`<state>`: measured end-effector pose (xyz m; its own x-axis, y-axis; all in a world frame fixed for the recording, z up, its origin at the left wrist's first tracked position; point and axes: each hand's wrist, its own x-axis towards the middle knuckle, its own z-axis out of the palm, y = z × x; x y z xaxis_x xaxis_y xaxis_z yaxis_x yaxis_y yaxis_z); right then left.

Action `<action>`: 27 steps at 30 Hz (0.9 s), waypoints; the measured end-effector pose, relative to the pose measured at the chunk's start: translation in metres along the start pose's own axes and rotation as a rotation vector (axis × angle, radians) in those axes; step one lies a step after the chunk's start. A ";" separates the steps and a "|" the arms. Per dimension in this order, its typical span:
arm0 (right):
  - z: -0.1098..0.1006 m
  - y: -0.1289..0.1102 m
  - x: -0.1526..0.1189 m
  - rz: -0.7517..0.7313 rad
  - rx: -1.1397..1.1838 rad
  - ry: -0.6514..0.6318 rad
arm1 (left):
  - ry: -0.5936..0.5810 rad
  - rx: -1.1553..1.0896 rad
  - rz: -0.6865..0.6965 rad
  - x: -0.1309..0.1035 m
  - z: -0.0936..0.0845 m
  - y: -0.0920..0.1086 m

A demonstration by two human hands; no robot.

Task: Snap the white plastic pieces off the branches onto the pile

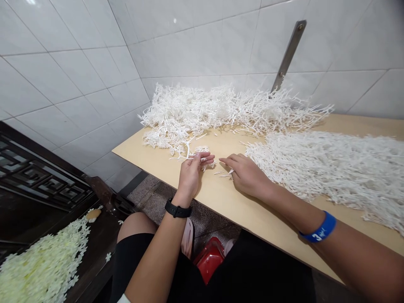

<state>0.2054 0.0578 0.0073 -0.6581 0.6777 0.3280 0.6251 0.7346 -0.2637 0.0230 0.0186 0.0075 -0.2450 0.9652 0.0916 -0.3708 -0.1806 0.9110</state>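
My left hand (190, 173) pinches a white branched plastic stem (188, 147) between thumb and fingers, with the other fingers stretched to the right. Just beyond its fingers, small white sprigs (202, 149) show, and more bits lie beneath them. My right hand (248, 172) is close by on the right, its index finger pointing toward the left hand. A little white sprig (231, 172) sticks out by its curled fingers; the thumb is hidden. Loose white sprigs (218, 172) lie on the tan tabletop (214, 198) between the hands.
A tangled heap of white branched stems (221, 107) lies along the tiled wall. To the right spreads a broad pile of small white sprigs (331, 164). A metal bracket (288, 57) is on the wall. Pale yellow-green petals (47, 265) cover a dark wooden seat; a red object (211, 259) stands below.
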 end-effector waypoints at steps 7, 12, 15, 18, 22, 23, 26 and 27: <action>0.002 0.007 0.001 0.074 0.051 0.089 | 0.005 0.002 0.004 0.001 -0.001 -0.002; 0.001 0.007 0.002 0.110 0.113 0.171 | 0.002 0.009 0.010 0.001 -0.001 -0.001; -0.001 0.007 0.002 0.076 0.214 0.208 | -0.002 0.017 0.014 0.001 -0.002 -0.001; -0.004 0.001 0.001 0.066 0.321 0.247 | 0.000 0.019 0.016 0.001 -0.001 -0.001; -0.008 -0.029 -0.002 0.261 0.860 0.160 | 0.059 -0.011 -0.005 0.001 0.001 0.001; -0.007 -0.039 -0.003 0.340 1.071 0.051 | 0.078 -0.022 0.001 0.001 0.002 0.001; 0.000 -0.056 -0.001 0.567 1.442 -0.171 | 0.127 -0.051 0.050 0.001 0.003 0.003; 0.003 -0.056 0.001 0.631 1.453 -0.127 | 0.136 -0.062 0.060 0.001 0.003 0.003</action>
<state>0.1686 0.0171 0.0195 -0.5348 0.8159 -0.2199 -0.0671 -0.3004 -0.9514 0.0241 0.0194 0.0115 -0.3860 0.9185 0.0864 -0.4055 -0.2530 0.8784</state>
